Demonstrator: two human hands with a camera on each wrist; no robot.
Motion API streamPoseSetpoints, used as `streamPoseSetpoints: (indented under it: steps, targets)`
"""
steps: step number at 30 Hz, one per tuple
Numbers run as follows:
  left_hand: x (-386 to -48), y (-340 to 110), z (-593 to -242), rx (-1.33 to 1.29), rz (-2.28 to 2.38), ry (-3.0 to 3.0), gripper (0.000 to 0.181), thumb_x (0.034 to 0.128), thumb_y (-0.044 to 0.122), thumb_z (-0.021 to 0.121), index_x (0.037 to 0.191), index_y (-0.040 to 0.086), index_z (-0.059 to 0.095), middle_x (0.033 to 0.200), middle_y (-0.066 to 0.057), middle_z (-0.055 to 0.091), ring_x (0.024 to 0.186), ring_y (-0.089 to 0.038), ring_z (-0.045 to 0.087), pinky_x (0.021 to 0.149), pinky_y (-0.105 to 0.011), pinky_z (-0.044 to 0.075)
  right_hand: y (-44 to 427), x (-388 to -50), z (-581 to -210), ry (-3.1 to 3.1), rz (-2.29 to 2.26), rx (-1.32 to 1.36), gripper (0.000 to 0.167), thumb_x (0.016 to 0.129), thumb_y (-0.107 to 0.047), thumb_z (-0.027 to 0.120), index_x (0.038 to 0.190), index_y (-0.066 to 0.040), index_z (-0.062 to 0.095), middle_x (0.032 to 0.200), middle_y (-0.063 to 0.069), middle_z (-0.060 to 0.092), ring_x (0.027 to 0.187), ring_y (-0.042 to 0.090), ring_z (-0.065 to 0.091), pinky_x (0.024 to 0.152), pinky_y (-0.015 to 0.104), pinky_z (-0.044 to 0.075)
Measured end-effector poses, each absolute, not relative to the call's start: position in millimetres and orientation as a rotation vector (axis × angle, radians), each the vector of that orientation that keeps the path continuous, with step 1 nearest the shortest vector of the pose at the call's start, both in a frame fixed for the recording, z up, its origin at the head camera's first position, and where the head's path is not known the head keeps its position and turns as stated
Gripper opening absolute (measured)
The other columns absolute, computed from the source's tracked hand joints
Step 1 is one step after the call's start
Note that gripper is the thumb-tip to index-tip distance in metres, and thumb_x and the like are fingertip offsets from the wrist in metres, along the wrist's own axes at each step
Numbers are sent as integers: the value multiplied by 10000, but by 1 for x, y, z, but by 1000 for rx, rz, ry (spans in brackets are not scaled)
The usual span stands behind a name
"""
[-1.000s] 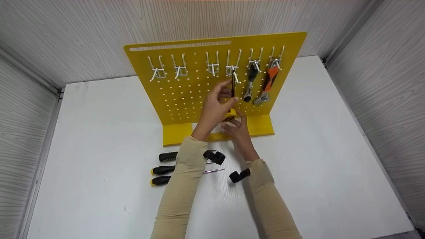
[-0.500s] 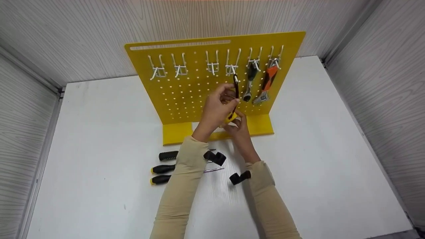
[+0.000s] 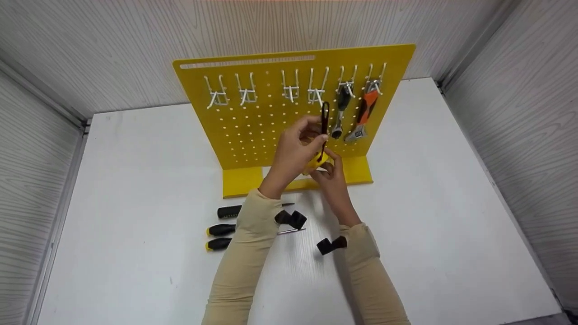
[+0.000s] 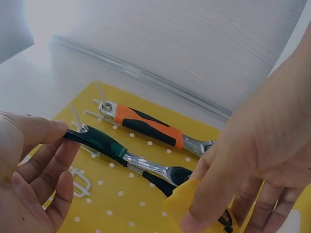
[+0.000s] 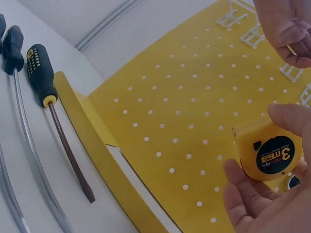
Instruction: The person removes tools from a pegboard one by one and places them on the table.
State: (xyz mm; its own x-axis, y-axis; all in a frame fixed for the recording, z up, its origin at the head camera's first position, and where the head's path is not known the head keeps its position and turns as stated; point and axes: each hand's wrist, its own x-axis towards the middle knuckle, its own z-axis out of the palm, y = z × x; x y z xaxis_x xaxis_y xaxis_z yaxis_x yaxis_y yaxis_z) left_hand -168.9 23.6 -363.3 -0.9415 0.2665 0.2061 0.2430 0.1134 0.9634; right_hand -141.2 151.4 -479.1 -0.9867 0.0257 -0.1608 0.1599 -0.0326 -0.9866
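A yellow tape measure (image 5: 270,151) marked 3m is gripped between thumb and fingers of the right hand (image 3: 333,185). Its black wrist strap (image 3: 324,118) rises from the case, pinched near its looped end by the left hand's (image 3: 291,151) thumb and finger. In the head view the loop's top stands just in front of and below the tip of a white hook (image 3: 317,95); whether they touch I cannot tell. Beside the strap hangs a ratchet wrench (image 4: 146,164) with a dark green grip, and past it an adjustable wrench (image 4: 148,127) with an orange and black handle.
The yellow pegboard (image 3: 253,135) stands upright on the white table (image 3: 135,180), with bare white hooks on its left half. Several screwdriver-like tools with black handles (image 3: 221,229) lie in front of its base, partly under the left forearm.
Both hands have shifted slightly right and down with the tape measure. The strap's loop has moved from over the hook's arm to below its tip.
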Motion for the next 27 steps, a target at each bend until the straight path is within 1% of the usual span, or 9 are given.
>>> streamPoseSetpoints:
  steps: [4,6,11,14,20,27]
  targets:
    - [-165,23,-361,571,2005,2346,246,917,98,645,1157,49,627,1020,-93,684,900,-159,629,830,-302,506,153,-139,-475,2104,-2232,233,623,934,-218,631,1419,-301,250,1330,85,523,1115,244,592,1005,350,453]
    - [-164,23,-360,586,2016,2342,247,914,94,648,1155,41,626,1018,-101,686,896,-163,629,831,-309,507,154,-138,-473,2086,-2259,262,621,923,-209,643,1396,-286,248,1314,87,530,1097,235,593,984,321,462]
    - [-160,23,-358,611,2031,2355,240,912,101,652,1143,38,632,1011,-102,691,889,-161,630,815,-282,502,156,-135,-469,2032,-2325,271,603,904,-179,670,1338,-228,255,1311,106,520,1114,225,565,948,258,474]
    - [-158,23,-357,632,2031,2375,230,912,112,655,1130,41,643,1003,-93,694,881,-153,626,801,-261,496,158,-133,-468,2019,-2360,236,590,900,-161,672,1325,-218,266,1307,105,517,1122,231,560,929,237,483]
    - [-154,20,-354,640,2051,2377,212,908,139,666,1101,52,663,999,-76,697,883,-138,625,812,-251,503,164,-130,-464,2008,-2424,158,593,904,-114,655,1360,-205,286,1295,106,495,1132,256,554,919,248,494]
    - [-154,15,-354,629,2037,2419,173,893,147,686,1035,48,677,979,-77,713,879,-144,641,830,-256,508,175,-128,-462,2066,-2410,156,646,903,-106,653,1432,-155,286,1297,87,489,1128,228,550,905,246,502]
